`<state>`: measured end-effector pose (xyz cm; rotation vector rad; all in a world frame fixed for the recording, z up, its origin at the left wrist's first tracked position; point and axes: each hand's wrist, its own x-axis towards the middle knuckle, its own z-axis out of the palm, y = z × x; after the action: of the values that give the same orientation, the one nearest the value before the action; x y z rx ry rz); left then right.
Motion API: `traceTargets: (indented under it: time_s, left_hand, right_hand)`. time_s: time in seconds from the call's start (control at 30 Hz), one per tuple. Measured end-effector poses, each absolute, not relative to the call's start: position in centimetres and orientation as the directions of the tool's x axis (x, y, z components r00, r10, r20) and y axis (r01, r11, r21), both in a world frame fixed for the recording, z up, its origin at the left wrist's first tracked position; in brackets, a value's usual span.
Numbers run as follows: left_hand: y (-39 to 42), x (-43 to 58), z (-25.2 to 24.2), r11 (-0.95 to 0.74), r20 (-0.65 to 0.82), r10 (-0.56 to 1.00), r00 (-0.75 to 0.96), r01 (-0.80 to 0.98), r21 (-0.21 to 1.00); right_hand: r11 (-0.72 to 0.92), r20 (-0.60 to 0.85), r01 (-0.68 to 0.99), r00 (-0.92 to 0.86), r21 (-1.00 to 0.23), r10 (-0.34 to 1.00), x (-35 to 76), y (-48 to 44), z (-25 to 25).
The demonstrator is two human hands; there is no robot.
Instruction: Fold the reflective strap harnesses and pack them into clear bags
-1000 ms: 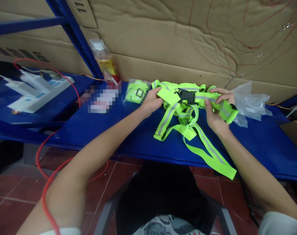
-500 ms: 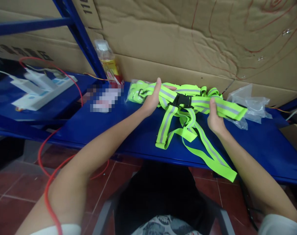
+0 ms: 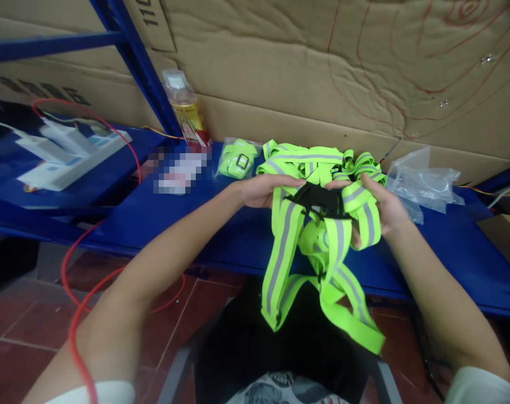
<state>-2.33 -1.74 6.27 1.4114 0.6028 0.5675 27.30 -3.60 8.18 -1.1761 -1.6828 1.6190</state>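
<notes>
A neon-yellow reflective strap vest with grey stripes hangs between my hands, its loops dropping past the table's front edge. Its black plastic buckle faces me at the top. My left hand is closed on the strap left of the buckle, fingers partly behind it. On the other side, my right hand grips a folded length of strap, thumb on top. Behind them lies a heap of similar yellow straps. To its left sits a clear bag with a rolled yellow strap bundle.
Crumpled clear plastic bags lie right on the blue table. A bottle stands at the back against cardboard. At left are a white power strip and a red cable crossing near my left arm.
My hands have drawn the vest toward me and lifted it off the heap, moving closer together. The right strap end is now folded in my right hand, and the bagged bundle is uncovered.
</notes>
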Motion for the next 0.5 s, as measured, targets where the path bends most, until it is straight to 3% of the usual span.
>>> traceTargets:
  time_s: [0.1, 0.23, 0.27, 0.33, 0.43, 0.5]
  left_hand:
    - [-1.7, -1.9, 6.1, 0.173, -0.105, 0.740, 0.664, -0.037, 0.984]
    - [0.2, -1.6, 4.3, 0.133, -0.127, 0.969, 0.213, -0.016, 0.991]
    - [0.5, -1.6, 4.0, 0.137, -0.139, 0.975, 0.175, 0.024, 0.990]
    - [0.5, -1.7, 4.1, 0.171, -0.168, 0.950, 0.262, 0.011, 0.985]
    - [-0.6, -1.3, 4.8, 0.248, -0.157, 0.828, 0.539, -0.099, 0.964]
    - [-1.3, -0.9, 5.0, 0.236, -0.118, 0.780, 0.615, -0.113, 0.965]
  right_hand:
    - [-0.182, -0.219, 0.122, -0.509, -0.976, 0.833, 26.8, -3.6, 7.6]
    - [-0.149, -0.151, 0.029, -0.281, -0.988, 0.948, 26.0, -2.3, 6.0]
    - [-0.147, -0.146, 0.018, -0.265, -0.989, 0.953, 26.0, -2.0, 5.8]
    - [-0.147, -0.136, -0.017, -0.291, -0.989, 0.947, 26.0, -2.0, 5.7]
    - [-0.124, -0.096, -0.052, -0.372, -0.991, 0.923, 25.8, -2.6, 5.8]
    - [-0.030, -0.030, 0.005, -0.380, -1.000, 0.925, 25.5, -3.0, 5.6]
